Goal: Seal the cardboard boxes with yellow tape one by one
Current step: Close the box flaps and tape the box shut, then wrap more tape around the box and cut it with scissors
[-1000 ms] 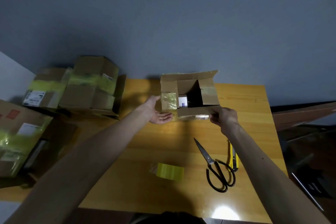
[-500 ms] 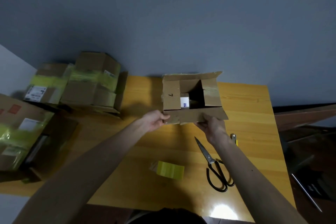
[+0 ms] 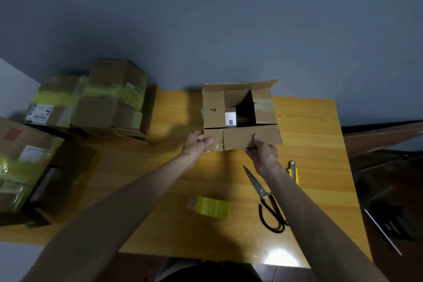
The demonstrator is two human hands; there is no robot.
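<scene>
While pinching the near flap (image 3: 242,138), left hand (image 3: 196,144): fingers curled round the flap's left corner, thumb on top, arm stretched forward from the lower left.
Right hand (image 3: 263,153): curled round the same flap's edge, right of its middle, thumb pressed on top, fingers underneath, arm reaching in from the lower right.
Open box (image 3: 212,110): one, at the far middle of the surface (image 3: 320,144); side flaps folded partly inward, far flap upright, near flap held out toward the body; "7" marked on the left flap.
Inside: one small white carton (image 3: 230,118), beside a dark gap.
Yellow tape roll (image 3: 214,207): one, lying between the arms, well apart from both hands.
Scissors (image 3: 265,197): one pair, just beside the right forearm.
Utility knife (image 3: 294,170): one, yellow, partly hidden behind that forearm.
Taped boxes (image 3: 109,98): three, grouped at the left, yellow tape across each.
</scene>
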